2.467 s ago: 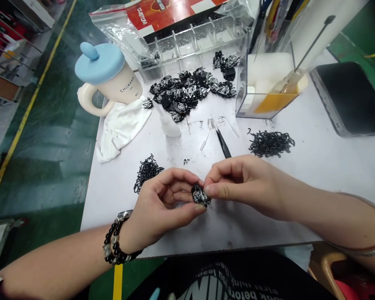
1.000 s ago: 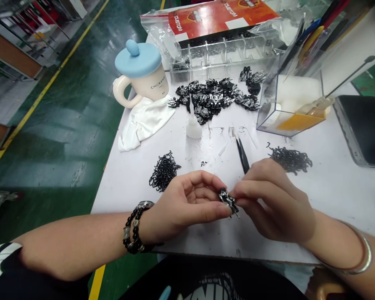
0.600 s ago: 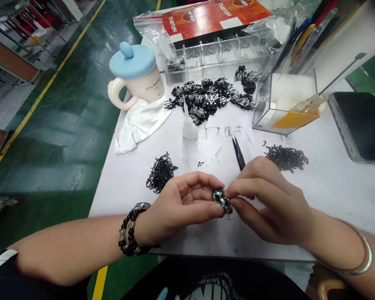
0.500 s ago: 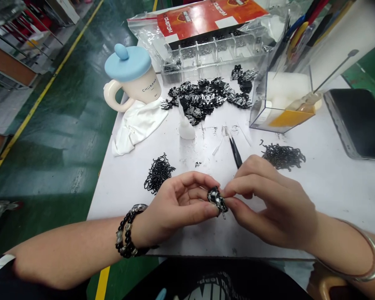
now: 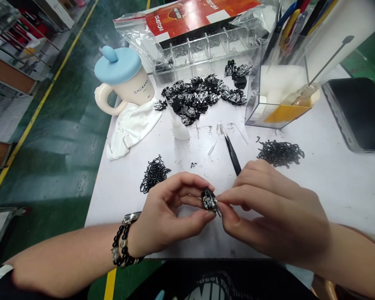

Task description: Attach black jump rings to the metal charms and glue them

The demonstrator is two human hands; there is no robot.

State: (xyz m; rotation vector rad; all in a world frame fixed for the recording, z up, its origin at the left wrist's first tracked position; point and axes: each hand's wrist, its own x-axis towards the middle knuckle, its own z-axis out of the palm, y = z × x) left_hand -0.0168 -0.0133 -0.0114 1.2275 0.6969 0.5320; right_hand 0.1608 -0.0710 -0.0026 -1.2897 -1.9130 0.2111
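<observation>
Left hand (image 5: 165,216) and right hand (image 5: 268,212) pinch a small black-and-silver metal part (image 5: 210,201) at lower centre, close above the white table's near edge (image 5: 187,255), just below black tweezers (image 5: 233,156).

Head-worn view, looking down, close over hands (image 5: 165,212)

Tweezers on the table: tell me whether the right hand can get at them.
Probably yes. The tweezers lie on the white table just beyond the right hand, nothing between them. But its fingers pinch a small black-and-silver part, so it would likely have to let go first.
</observation>
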